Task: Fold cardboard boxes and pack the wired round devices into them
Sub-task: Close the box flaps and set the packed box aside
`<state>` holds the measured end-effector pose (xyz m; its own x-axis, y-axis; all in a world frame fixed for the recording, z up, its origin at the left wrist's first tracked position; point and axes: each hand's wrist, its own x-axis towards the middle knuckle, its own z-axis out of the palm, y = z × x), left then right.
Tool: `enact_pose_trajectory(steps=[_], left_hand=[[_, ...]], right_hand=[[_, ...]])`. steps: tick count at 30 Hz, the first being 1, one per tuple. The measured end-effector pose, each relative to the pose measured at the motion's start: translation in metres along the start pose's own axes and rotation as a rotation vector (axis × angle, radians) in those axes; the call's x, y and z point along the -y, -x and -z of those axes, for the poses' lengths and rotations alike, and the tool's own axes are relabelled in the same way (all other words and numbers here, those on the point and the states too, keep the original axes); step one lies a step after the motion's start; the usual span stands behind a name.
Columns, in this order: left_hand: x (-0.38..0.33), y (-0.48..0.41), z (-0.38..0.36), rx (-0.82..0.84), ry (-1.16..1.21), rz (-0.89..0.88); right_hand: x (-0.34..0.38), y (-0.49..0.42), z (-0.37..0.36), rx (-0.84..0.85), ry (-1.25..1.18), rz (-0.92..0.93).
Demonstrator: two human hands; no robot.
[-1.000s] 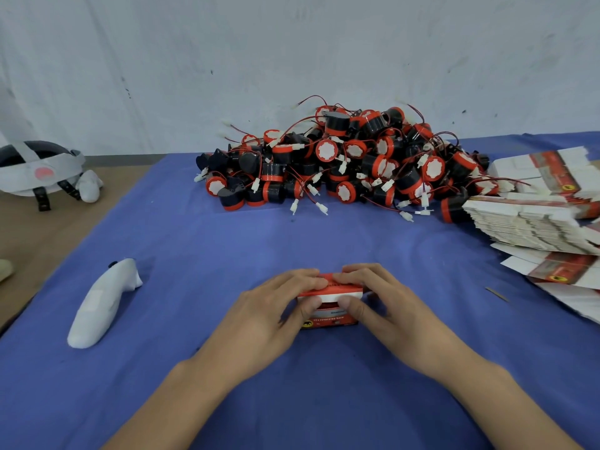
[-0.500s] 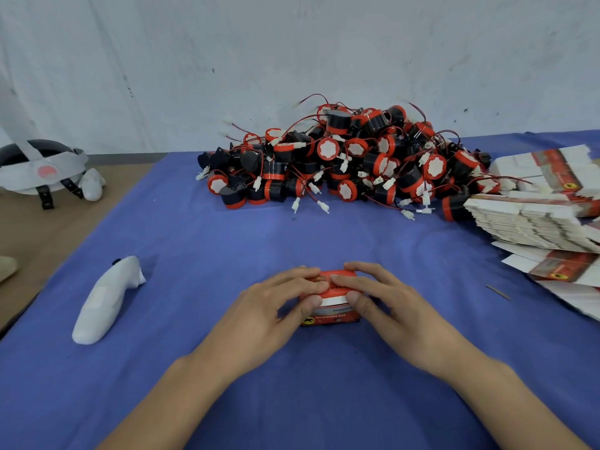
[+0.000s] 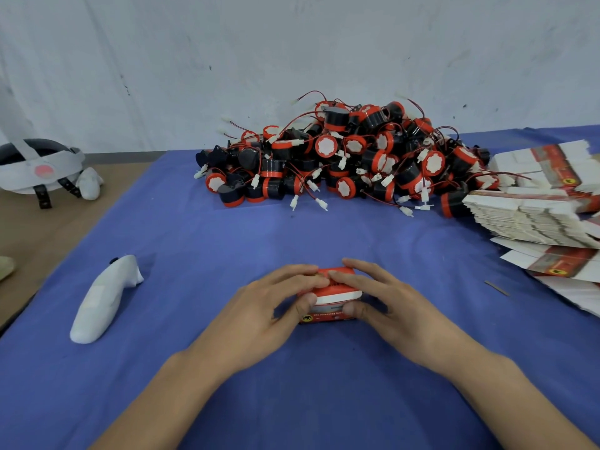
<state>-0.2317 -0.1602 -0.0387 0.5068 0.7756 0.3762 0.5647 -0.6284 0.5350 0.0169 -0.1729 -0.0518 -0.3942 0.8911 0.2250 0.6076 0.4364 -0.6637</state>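
The left hand (image 3: 259,306) reaches in from seven o'clock, forearm bare, palm down, wrist low over the blue cloth (image 3: 292,401). Its fingers arch over the top of a small red-and-white box (image 3: 336,298) and its thumb presses the box's near face, so the box is pinched between thumb and fingers. The right hand (image 3: 394,308) comes in from five o'clock in a mirrored pose: fingers spread and laid across the red top, thumb tucked against the near face at the box's right end. The index fingertips of the two hands meet, or all but meet, on the top flap.

The box stands on the cloth between the two palms, near the middle of the view. Its printed front faces the person, and only the strip between the thumbs shows. Whether the top flap is fully tucked in cannot be told.

From the box, a heap of round devices (image 3: 350,157), black and red with trailing wires and white plugs, lies at twelve to one o'clock, well apart. Stacked flat cartons (image 3: 526,219) lie at two to three o'clock. A white controller (image 3: 104,297) lies at nine o'clock, and a headset (image 3: 39,167) rests at ten o'clock, off the cloth.
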Motion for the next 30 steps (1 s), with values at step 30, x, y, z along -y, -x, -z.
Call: enact_pose_trajectory(steps=[30], left_hand=[[-0.02,-0.021,-0.015,0.028,-0.178,-0.039]], right_hand=[[0.01,-0.006,-0.017,0.003,-0.421,-0.184]])
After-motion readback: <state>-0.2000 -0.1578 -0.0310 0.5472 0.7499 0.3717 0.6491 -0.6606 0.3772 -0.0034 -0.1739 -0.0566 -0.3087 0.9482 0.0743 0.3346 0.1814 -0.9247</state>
